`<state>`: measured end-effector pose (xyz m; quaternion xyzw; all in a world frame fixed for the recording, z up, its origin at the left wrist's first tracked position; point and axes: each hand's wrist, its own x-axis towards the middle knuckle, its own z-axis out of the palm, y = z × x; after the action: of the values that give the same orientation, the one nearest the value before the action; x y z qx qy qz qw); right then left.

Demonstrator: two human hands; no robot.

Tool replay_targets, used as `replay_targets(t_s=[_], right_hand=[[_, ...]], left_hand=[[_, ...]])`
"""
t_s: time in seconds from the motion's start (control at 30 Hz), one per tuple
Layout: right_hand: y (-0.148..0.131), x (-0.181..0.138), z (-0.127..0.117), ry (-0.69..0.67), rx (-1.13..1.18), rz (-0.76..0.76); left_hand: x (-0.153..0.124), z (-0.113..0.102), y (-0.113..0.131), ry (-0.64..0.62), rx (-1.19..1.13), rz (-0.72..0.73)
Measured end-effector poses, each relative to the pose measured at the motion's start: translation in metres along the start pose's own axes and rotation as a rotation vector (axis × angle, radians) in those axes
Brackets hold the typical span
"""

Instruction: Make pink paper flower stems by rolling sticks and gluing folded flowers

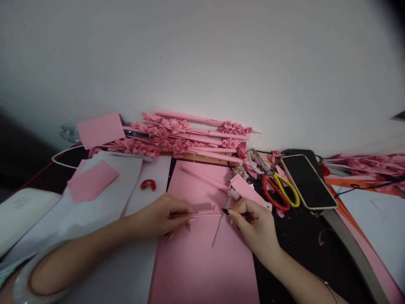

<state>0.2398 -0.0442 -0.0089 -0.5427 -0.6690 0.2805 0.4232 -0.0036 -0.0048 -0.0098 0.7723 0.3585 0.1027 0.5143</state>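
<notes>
Pink paper piece (pixel 207 214) held over a pink sheet (pixel 205 266), between 2 bare hands.
Thumb and fingers of the left hand (pixel 177 214) pinch the narrow piece at its left part; the right hand (pixel 256 221) has thumb and forefinger drawn close together by its other end, though the dim, small view leaves it unclear whether they grip the paper. It should handle as light and thin, not slippery, and easily creased or torn by a hard squeeze; a gentle fingertip hold near each end, along the long edge, seems safest. A pale stick (pixel 218 232) lies under the right fingertips, while scissors (pixel 268 170) and a phone (pixel 308 181) rest to the right on the black tabletop (pixel 303 236).
</notes>
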Motion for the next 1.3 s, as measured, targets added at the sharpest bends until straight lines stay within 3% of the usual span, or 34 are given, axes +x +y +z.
replay_targets(t_s=[0.5, 0.63, 0.87, 1.3], right_hand=[[-0.004, -0.002, -0.004, -0.160, -0.046, -0.075], [-0.003, 0.000, -0.002, -0.105, -0.141, -0.119], [0.004, 0.000, -0.001, -0.048, -0.062, -0.156], [0.007, -0.003, 0.002, -0.084, 0.141, -0.004]], left_hand=[[0.000, 0.000, 0.002, 0.000, -0.032, -0.010], [-0.001, -0.001, 0.002, -0.001, -0.021, 0.000], [0.000, -0.001, 0.001, -0.010, -0.021, 0.004], [0.000, 0.000, 0.000, -0.005, -0.031, -0.003]])
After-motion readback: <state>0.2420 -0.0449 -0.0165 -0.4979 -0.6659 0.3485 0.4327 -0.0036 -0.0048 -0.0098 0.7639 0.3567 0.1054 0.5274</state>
